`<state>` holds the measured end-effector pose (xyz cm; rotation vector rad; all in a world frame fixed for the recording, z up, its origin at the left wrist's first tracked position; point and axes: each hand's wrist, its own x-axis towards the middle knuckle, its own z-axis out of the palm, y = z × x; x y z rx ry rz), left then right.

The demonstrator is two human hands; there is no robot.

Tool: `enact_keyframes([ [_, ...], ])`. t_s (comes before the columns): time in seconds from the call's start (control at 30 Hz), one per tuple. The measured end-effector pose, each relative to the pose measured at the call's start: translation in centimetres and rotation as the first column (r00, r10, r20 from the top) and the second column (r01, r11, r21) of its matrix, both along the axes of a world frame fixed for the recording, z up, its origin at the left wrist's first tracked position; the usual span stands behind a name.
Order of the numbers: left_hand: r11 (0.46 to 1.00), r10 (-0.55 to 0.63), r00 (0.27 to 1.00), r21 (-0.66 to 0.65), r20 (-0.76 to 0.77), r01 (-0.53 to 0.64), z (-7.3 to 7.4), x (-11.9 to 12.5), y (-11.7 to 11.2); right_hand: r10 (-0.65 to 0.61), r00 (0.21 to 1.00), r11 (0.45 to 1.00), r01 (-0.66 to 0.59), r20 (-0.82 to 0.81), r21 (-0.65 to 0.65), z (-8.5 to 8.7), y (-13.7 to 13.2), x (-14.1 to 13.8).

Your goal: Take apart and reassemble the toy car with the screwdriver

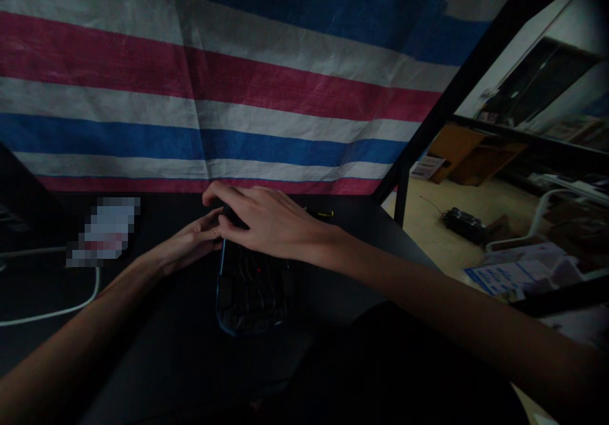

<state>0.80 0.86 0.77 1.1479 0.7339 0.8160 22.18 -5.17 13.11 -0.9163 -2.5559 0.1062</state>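
- One dark, blue-edged thing (254,292): partly under the right hand (259,219), fingers bent.
- One left hand (202,235): half curled beside it; neither hand's grip can be told.
- One yellow stick (325,214): just past the right hand.

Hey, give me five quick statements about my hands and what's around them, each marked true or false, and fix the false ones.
1. Your left hand and right hand are at the far end of the dark object. True.
2. The sheet behind the table is plain green. False: the sheet has red, white and blue stripes.
3. A white cable lies left of the dark object. True.
4. The yellow-ended stick is left of your left hand. False: the yellow-ended stick lies beyond your right wrist.
5. A red dot shows on the dark object. True.
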Motion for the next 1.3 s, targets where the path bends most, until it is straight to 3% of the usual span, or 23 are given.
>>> enact_keyframes([
  [0.17, 1.000, -0.027, 0.999, 0.008, 0.022, 0.027, -0.17, 0.03, 0.14, -0.123, 0.989, 0.992, 0.122, 0.082, 0.009, -0.06, 0.15, 0.05],
  [0.33, 1.000, -0.020, 1.000, -0.003, 0.021, 0.020, -0.23, 0.08, 0.21, -0.100, 0.994, 0.995, 0.100, 0.035, -0.001, -0.04, 0.17, -0.02],
  [0.53, 1.000, -0.018, 1.000, -0.003, 0.002, 0.018, 0.03, 0.09, -0.04, -0.177, 0.981, 0.984, 0.175, 0.075, 0.041, -0.17, 0.25, -0.07],
  [0.77, 0.999, -0.032, 0.999, 0.000, -0.002, 0.032, -0.03, 0.00, 0.15, -0.095, 0.995, 0.995, 0.095, 0.008, -0.012, -0.34, 0.13, -0.13],
  [0.97, 0.999, -0.047, 0.998, -0.016, 0.036, 0.048, -0.29, 0.01, 0.34, -0.165, 0.985, 0.986, 0.166, 0.042, -0.018, -0.23, 0.34, 0.03],
  [1.17, 0.999, -0.040, 0.999, -0.009, 0.017, 0.040, -0.01, 0.07, 0.12, -0.021, 1.000, 0.998, 0.022, 0.009, -0.059, -0.13, 0.45, 0.44],
  [1.3, 0.999, -0.047, 0.999, 0.004, 0.028, 0.047, -0.07, 0.09, 0.05, -0.087, 0.993, 0.995, 0.091, 0.077, -0.046, -0.17, 0.58, 0.24],
])
